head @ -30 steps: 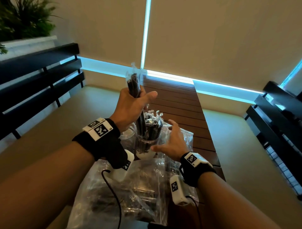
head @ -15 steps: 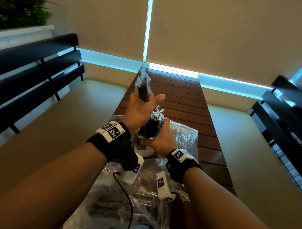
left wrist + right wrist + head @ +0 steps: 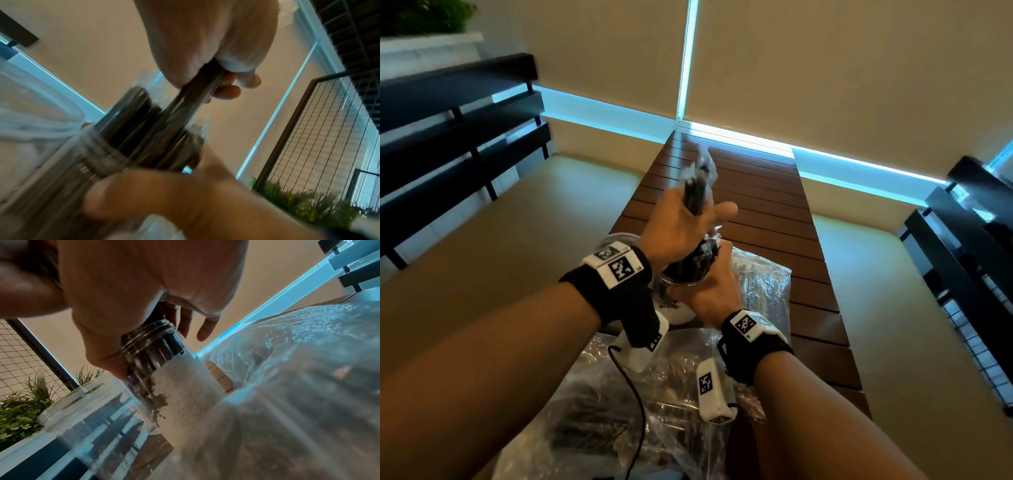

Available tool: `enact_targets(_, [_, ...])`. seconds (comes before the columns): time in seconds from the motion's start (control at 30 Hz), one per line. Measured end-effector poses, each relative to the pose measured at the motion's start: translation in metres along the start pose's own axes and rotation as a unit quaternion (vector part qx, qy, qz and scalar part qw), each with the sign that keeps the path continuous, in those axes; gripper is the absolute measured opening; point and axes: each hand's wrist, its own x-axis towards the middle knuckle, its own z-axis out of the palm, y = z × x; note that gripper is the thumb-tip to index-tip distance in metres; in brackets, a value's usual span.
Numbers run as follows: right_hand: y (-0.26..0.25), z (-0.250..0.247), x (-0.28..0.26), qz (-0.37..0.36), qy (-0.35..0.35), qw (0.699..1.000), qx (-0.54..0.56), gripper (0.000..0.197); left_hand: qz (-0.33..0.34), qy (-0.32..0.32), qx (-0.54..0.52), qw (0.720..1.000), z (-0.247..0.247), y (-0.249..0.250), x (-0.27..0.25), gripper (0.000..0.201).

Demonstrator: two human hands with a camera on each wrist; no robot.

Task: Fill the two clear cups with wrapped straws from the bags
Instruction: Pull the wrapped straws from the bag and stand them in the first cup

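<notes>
Straws (image 3: 697,195) sank lower in left hand (image 3: 678,229).

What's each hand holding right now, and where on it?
Left hand grips a bundle of wrapped straws mid-length; right hand grips the filled clear cup near its rim.

I see a slatted brown wooden table (image 3: 774,219); on it two clear cups (image 3: 86,404) (one straw-packed (image 3: 162,363)) and crinkled straw bags (image 3: 619,404) at the near end.

The straws (image 3: 697,192) above the left hand (image 3: 674,229) are smeared by motion. The second cup (image 3: 619,240) hides behind that wrist; the bag (image 3: 592,411) runs off the bottom.
</notes>
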Motion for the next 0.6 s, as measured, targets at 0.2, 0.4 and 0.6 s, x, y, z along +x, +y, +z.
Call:
enact_targets(0.2, [0.008,0.0,0.003,-0.002,0.0,1.0,-0.007,0.08,0.043,0.054,0.279,0.958,0.012,-0.027,-0.011,0.043])
enact_targets(0.4, [0.003,-0.001,-0.001,-0.007,0.0,1.0,0.001,0.083,0.177,0.054,0.263,0.947,-0.014,-0.007,-0.004,0.11])
enact_targets(0.6, [-0.001,-0.002,-0.001,-0.001,0.001,1.0,-0.014,0.081,0.243,-0.097,0.421,0.869,-0.012,-0.007,0.002,0.058])
